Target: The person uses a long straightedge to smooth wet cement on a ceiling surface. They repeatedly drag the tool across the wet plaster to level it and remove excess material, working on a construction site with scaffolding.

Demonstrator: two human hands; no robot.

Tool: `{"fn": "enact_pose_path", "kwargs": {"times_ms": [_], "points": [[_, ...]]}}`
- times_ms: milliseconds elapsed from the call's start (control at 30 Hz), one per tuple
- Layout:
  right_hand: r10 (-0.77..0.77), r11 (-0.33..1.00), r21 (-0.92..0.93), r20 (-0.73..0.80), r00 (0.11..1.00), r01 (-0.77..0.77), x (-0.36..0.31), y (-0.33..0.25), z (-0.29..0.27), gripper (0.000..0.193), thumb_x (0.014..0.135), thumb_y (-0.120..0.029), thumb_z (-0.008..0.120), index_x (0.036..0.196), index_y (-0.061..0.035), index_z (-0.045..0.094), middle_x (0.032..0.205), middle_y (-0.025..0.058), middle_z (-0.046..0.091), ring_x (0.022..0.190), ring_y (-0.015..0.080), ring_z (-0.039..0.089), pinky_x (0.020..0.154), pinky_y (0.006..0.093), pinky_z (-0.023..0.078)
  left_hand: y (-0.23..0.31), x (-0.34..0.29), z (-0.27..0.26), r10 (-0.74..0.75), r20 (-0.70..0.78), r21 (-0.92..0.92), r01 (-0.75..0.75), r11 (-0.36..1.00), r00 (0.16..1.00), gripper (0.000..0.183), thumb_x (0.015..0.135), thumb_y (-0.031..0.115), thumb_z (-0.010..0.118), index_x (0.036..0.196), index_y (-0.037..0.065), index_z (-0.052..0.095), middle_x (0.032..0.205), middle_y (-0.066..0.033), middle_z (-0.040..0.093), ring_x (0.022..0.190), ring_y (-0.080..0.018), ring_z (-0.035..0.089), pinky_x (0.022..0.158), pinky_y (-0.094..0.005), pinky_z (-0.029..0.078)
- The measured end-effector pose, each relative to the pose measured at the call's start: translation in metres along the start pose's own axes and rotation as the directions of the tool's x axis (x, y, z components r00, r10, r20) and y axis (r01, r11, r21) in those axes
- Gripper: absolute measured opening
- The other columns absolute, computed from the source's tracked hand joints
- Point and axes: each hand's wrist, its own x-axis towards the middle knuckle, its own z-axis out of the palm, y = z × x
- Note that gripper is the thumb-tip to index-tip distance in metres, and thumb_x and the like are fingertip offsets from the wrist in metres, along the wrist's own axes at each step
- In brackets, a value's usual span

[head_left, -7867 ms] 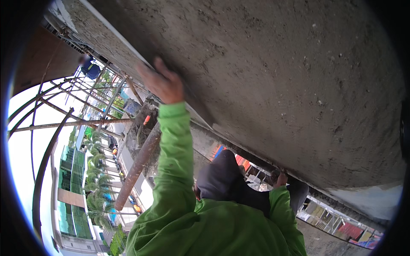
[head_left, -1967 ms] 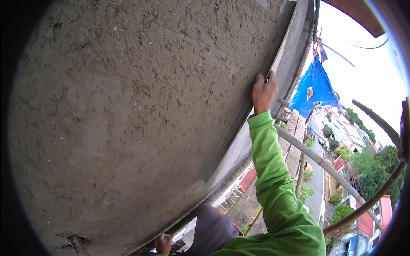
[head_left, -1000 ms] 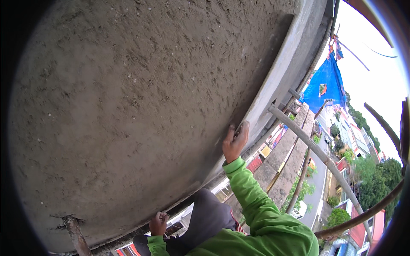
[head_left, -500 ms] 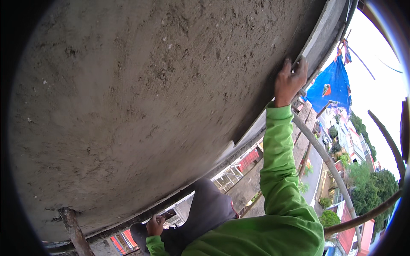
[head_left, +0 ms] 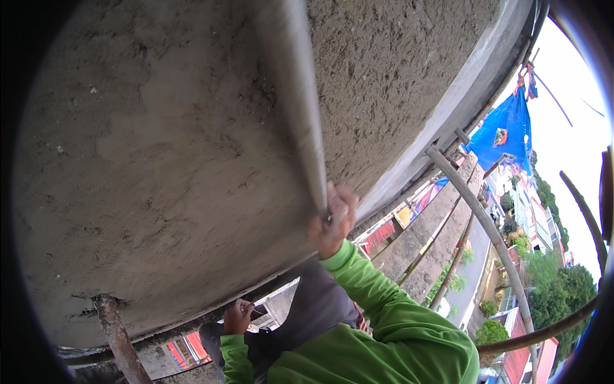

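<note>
R hand (head_left: 335,217) grips blurred bar (head_left: 302,102), upper ctr; L hand (head_left: 237,316) fingers curled, can't tell on what. Plaster (head_left: 147,185) smoother at left; rough upper rt prob. unfinished.

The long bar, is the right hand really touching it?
Touching. The head view shows the right hand wrapped around the lower end of the long bar, with no gap.

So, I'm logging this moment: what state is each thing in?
Long bar: slanted, motion-blurred.
Right hand: closed around the bar's lower end.
Left hand: loosely curled; whether it holds anything is unclear.
Plastered wall: rough right of the bar, smoother patches left of it.
Blue tarp: hanging, with a hole.
Planks: side by side, stained.
</note>
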Motion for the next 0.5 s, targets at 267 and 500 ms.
{"fn": "enact_pose_path", "kwargs": {"times_ms": [267,500], "points": [[-0.044,0.992,0.12,0.153,0.987,0.026,-0.008,0.013,-0.014,0.047,0.057,0.005,0.054,0.103,-0.0027,0.051,0.09,0.0121,0.046,0.08,0.0242,0.048,0.063,0.0333,0.04,0.011,0.0,0.006,0.1,-0.021,0.009,-0.1,0.995,0.995,0.021,0.073,0.028,0.06,0.078,0.008,0.057,0.074,-0.0078,0.063,0.071,-0.0258,0.061,0.061,-0.0362,0.047],[0.561,0.812,0.274,-0.125,0.818,-0.515,0.027,0.07,-0.034,0.019,0.074,-0.001,0.057,0.087,0.0025,0.044,0.081,0.0043,0.037,0.068,0.0107,0.034,0.054,0.0225,0.031,0.003,-0.019,0.016,0.012,0.042,-0.053,-0.009,0.999,0.999,0.021,0.073,0.026,0.061,0.078,0.006,0.057,0.073,-0.0099,0.062,0.07,-0.0252,0.061,0.062,-0.0349,0.046]]}}
